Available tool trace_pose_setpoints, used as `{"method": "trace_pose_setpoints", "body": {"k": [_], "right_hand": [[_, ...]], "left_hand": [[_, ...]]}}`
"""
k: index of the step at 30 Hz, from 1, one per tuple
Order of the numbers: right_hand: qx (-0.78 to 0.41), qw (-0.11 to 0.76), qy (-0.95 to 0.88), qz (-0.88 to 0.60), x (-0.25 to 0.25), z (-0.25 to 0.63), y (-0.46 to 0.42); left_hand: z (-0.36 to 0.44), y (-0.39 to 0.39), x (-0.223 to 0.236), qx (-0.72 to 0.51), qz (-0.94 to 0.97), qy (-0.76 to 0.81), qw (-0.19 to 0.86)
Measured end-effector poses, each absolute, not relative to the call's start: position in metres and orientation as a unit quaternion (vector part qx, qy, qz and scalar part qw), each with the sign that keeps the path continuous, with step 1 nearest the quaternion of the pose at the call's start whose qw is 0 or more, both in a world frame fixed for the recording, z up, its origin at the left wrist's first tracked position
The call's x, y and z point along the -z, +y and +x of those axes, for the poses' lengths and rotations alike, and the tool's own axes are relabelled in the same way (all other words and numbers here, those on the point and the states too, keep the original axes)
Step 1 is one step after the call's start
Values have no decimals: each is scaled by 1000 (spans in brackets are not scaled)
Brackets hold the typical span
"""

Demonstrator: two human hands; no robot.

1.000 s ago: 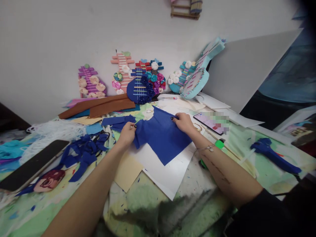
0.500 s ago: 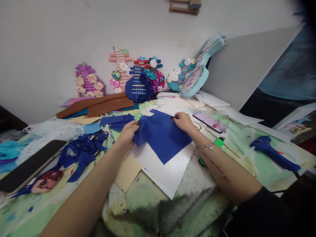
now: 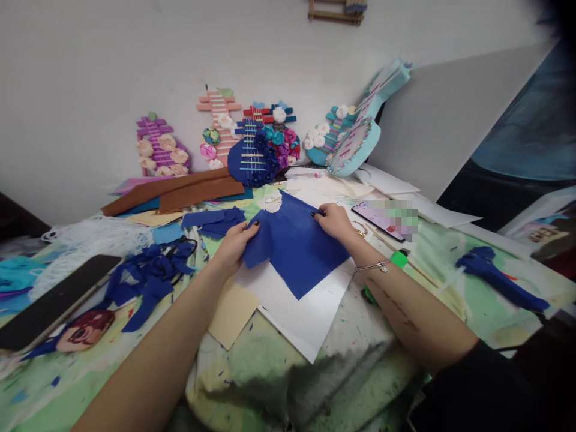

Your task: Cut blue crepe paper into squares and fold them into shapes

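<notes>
Between my hands is a piece of dark blue crepe paper, partly over a white sheet. My left hand pinches its left part, which is creased and folded back. My right hand grips the upper right edge between thumb and fingers. Under the white sheet's left side lies a cream paper piece. Left of my left hand are several blue strips, and nearer me a tangle of blue scraps.
Behind stand decorated guitar shapes, including a blue one and a tall turquoise one. At right lie a lit phone and a blue glue gun. At left are white cord, a dark phone and brown paper.
My left hand has shifted slightly right, and the blue paper's left part is bent over more. My right hand keeps its hold in nearly the same spot.
</notes>
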State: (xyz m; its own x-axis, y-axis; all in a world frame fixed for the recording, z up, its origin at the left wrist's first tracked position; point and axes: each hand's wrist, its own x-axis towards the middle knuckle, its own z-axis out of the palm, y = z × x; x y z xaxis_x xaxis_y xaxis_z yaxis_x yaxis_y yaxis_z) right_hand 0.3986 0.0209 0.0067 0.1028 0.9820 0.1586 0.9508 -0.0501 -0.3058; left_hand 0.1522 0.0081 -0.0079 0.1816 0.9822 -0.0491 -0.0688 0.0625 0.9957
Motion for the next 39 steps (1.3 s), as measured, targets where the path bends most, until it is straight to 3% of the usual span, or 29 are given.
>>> {"method": "trace_pose_setpoints", "body": {"k": [18, 39], "right_hand": [[-38, 188, -679, -709, -7, 399, 20], [51, 318, -720, -615, -13, 392, 10]], "left_hand": [[142, 0, -4, -270, 654, 489, 511], [142, 5, 0, -268, 635, 539, 484]]}}
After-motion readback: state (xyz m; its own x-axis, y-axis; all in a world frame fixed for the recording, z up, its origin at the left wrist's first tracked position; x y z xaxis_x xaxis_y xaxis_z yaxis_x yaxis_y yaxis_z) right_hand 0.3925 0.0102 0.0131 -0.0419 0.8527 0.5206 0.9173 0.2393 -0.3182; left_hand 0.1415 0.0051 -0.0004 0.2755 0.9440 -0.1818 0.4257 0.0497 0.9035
